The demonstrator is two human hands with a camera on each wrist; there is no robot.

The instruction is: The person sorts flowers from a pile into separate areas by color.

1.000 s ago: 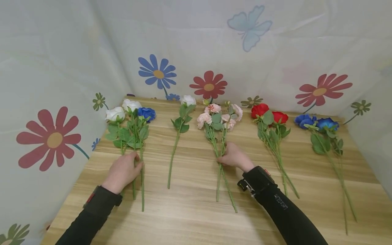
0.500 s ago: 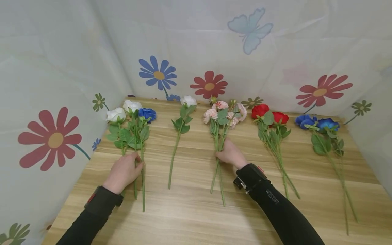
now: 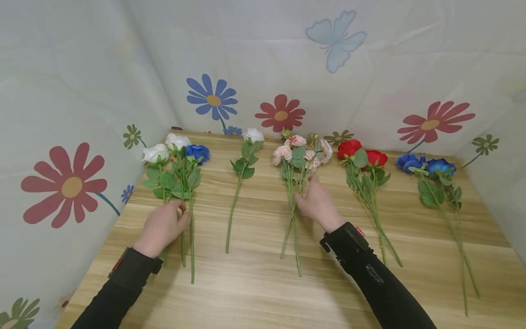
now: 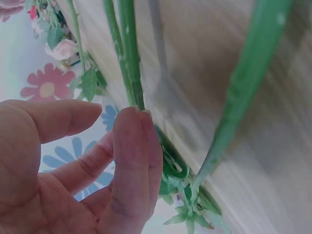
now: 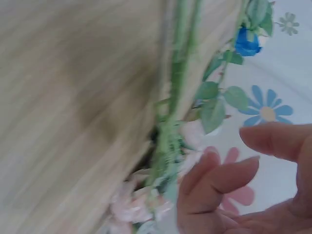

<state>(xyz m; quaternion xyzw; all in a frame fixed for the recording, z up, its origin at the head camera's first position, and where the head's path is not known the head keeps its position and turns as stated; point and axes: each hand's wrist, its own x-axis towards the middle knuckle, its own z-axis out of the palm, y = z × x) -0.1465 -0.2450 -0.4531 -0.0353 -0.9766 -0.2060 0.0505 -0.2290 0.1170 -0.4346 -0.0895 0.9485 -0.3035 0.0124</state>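
On the left, my left hand [image 3: 161, 228] is beside the stems of two white roses [image 3: 156, 154] and a blue rose [image 3: 197, 154]. In the left wrist view its thumb stands apart from the fingers, and the fingertips [image 4: 130, 122] touch or nearly touch two green stems [image 4: 127, 58]. My right hand [image 3: 319, 204] is over the right side of the crossed stems of the pink flowers [image 3: 293, 148]. The right wrist view shows its thumb and fingers [image 5: 219, 183] parted, with nothing gripped between them. The pink flowers' stems [image 5: 178, 78] lie beside the hand, blurred.
A single white rose [image 3: 252, 135] lies between the hands. Right of the pink flowers are red roses [image 3: 350, 149], then blue flowers [image 3: 439, 167] near the right edge. All lie on a wooden table [image 3: 246, 297], with a flower-printed cloth [image 3: 263, 55] hanging behind.
The pink flowers shifted right, and their stem ends drew together to the left. My right hand then released them and lifted slightly right. My left hand has moved slightly left, its fingers looser.
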